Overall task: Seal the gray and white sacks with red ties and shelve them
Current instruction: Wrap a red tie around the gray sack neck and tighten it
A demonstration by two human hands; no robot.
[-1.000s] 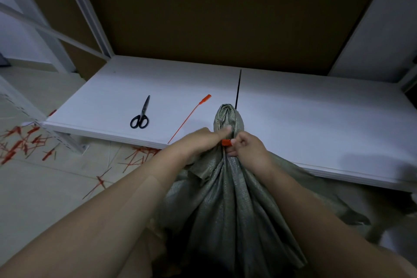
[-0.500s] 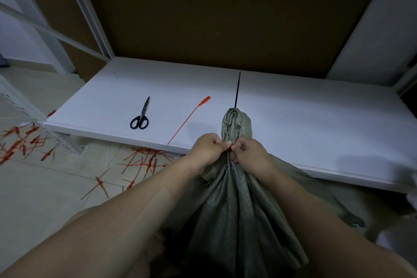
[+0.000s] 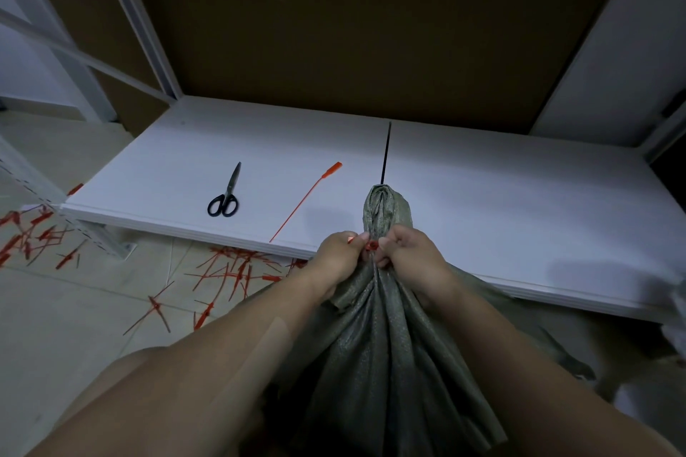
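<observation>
Gripping the bunched neck of a gray woven plastic sack point(image 3: 386, 213), both bare hands meet just in front of the front edge of the flat white shelf board point(image 3: 519, 219). The left hand point(image 3: 339, 258) has its fingers curled and its thumb and forefinger pinched on a small red plastic tie point(image 3: 371, 245) that circles the neck. The right hand point(image 3: 412, 258) is curled the same way, its fingertips pressed to the other side of that tie and to the cloth beneath it. The hands almost touch, with only the red lock showing between them.

Above the tie, the puckered top of the sack stands upright against the board's front part. Below it, the gray cloth falls in long folds between the forearms, in front of and below the board's front edge.

A thin dark line point(image 3: 386, 152) runs from the sack's top toward the board's back edge. I cannot tell whether it is a strip or a seam.

On the board's left part lie black-handled metal scissors point(image 3: 224, 197), blades pointing toward the back. A long loose red tie point(image 3: 304, 202) lies slantwise between them and the sack, its end at the front edge. Short red plastic offcuts point(image 3: 237, 271) litter the pale tiled floor point(image 3: 74, 308) below the board's front left corner.
</observation>
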